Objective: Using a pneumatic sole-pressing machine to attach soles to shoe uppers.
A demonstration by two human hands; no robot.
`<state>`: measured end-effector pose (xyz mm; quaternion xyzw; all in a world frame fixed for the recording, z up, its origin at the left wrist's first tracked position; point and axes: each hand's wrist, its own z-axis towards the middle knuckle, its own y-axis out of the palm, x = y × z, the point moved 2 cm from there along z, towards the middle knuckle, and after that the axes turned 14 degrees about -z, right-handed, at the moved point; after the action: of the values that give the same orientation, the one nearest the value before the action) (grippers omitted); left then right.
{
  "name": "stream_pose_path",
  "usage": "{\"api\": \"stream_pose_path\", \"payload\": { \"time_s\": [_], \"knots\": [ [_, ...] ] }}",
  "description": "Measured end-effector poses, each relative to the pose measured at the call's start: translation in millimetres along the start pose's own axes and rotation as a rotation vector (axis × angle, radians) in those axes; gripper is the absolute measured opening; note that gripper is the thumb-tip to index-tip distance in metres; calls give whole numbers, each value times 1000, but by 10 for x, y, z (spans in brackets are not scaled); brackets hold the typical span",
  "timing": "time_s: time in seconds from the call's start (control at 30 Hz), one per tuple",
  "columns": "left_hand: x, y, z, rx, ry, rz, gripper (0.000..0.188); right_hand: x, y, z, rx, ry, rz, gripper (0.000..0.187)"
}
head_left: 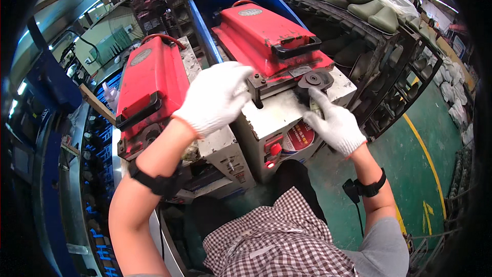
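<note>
My left hand (215,95), in a white knit glove, hovers beside the front left corner of the right-hand machine. Its fingers are apart and somewhat blurred, and I see nothing in them. At that machine's front, my gloved right hand (338,127) is just below a dark round fitting (313,79). The index finger reaches up to the fitting; thumb and fingers curve round a small dark-and-pale piece (315,107) whose kind I cannot make out. The machine has a red cover (256,33) with a black handle (297,47) over a white body (266,123).
A second machine with a red cover (156,72) stands at the left. A blue bin (200,25) lies behind the right one. Olive-green shoes (359,7) fill a rack at the far right. A red switch (275,149) and a lit red lamp (270,165) are on the near front panel.
</note>
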<state>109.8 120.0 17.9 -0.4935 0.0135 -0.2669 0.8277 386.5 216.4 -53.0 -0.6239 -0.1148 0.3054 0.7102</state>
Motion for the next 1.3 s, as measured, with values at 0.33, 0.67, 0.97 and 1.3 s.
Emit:
{"api": "stream_pose_path", "payload": {
  "time_s": [0.33,0.67,0.97,1.3],
  "knots": [
    [-53,583,1256,283,207,503,63,84,-366,1259,237,-247,-39,43],
    [-246,-532,2159,414,133,553,59,-67,328,2827,-358,-308,-290,119],
    [-280,-696,2159,575,305,308,78,-128,-114,2619,-411,119,675,67],
    [462,-92,-620,648,-677,-1092,68,-562,-266,520,-386,-128,1663,77]
  ]
}}
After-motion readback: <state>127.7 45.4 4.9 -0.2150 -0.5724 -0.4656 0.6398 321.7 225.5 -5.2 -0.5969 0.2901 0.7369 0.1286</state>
